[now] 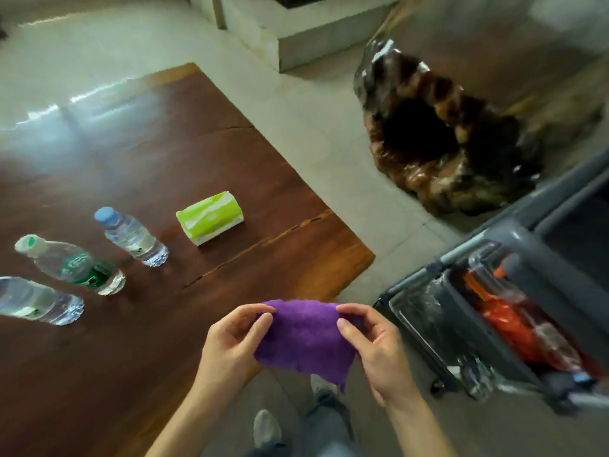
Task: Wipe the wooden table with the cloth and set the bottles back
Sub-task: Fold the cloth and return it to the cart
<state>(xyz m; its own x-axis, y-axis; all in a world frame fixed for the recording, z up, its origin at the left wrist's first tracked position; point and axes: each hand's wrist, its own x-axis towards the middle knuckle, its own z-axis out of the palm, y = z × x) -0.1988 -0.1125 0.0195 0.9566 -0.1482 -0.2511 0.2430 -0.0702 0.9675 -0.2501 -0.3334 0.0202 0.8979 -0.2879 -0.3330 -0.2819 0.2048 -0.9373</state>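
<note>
A purple cloth (304,338) hangs spread between my hands just off the near right corner of the wooden table (158,166). My left hand (230,344) pinches its left edge and my right hand (375,347) pinches its right edge. Three clear water bottles stand on the table's left part: one with a blue cap (130,237), one with a white cap and green label (74,265), and one cut off by the left frame edge (39,301).
A green and white tissue pack (211,217) lies on the table right of the bottles. A grey cart (494,318) holding plastic bags and something red stands at the right. A dark carved wood stump (438,140) sits on the tiled floor beyond. My feet show below.
</note>
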